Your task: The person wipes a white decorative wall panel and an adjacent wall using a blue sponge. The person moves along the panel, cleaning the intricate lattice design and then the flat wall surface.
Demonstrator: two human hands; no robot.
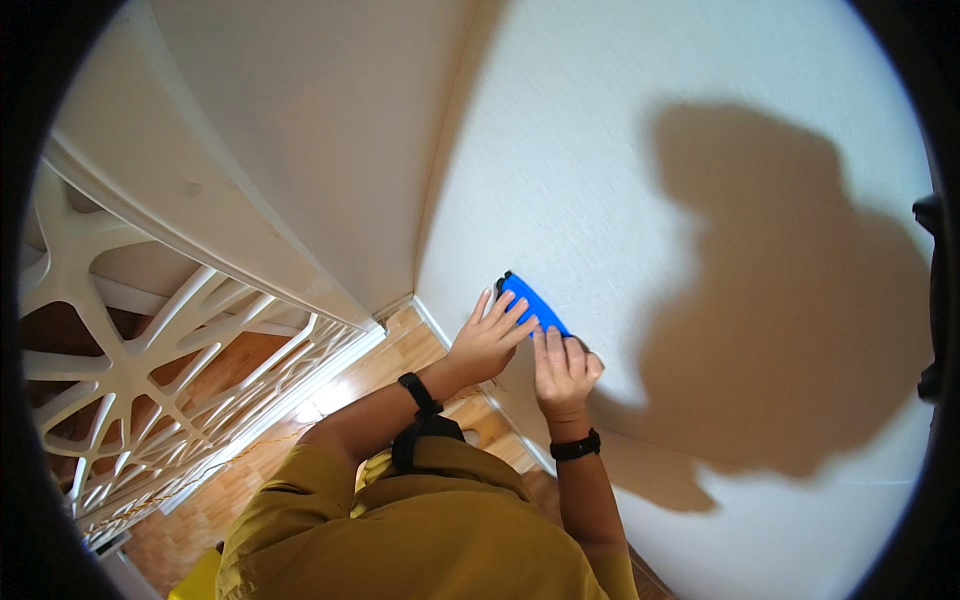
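Observation:
A blue plastic hand tool with a black end lies slanted against the pale textured wall. Spread across its upper part are the fingers of my left hand, which holds it to the wall; the thumb rests apart, by the black end. My right hand grips the lower end with bent fingers. What is under the fingers is hidden, so the exact kind of tool cannot be told. Both wrists wear black bands.
A white openwork lattice panel rises on my left, with a twisted yellow cord along its foot. Below is a wood-look floor, bordered by a white baseboard. Another wall meets this one in a corner. My shadow falls rightward.

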